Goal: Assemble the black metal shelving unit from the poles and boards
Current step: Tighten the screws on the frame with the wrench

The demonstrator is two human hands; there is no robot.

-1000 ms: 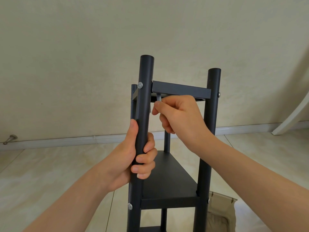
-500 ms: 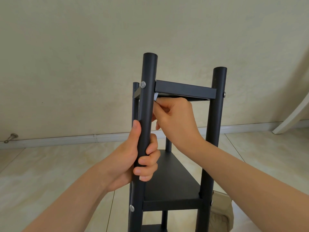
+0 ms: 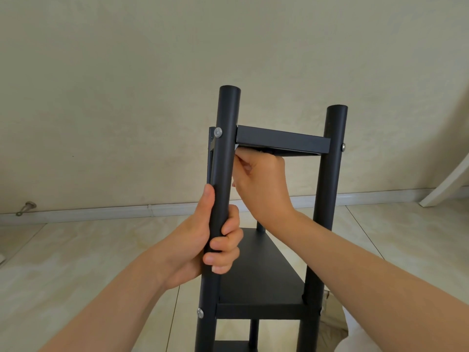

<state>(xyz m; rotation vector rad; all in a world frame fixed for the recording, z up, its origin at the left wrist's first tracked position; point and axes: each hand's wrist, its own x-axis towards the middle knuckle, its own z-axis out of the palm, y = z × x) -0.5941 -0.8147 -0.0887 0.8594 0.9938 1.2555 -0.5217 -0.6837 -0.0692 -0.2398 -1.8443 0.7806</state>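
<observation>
The left hand (image 3: 203,247) and right hand (image 3: 261,181) are bare, as are both forearms (image 3: 380,275), fingernails (image 3: 209,259) short and plain.

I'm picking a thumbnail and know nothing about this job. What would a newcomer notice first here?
The black shelving unit stands in the centre against a pale wall. The left hand grips its front left pole below the top board, while the right hand curls up under that board's near corner; anything it holds is hidden. A silver bolt head shines on the pole beside it.
</observation>
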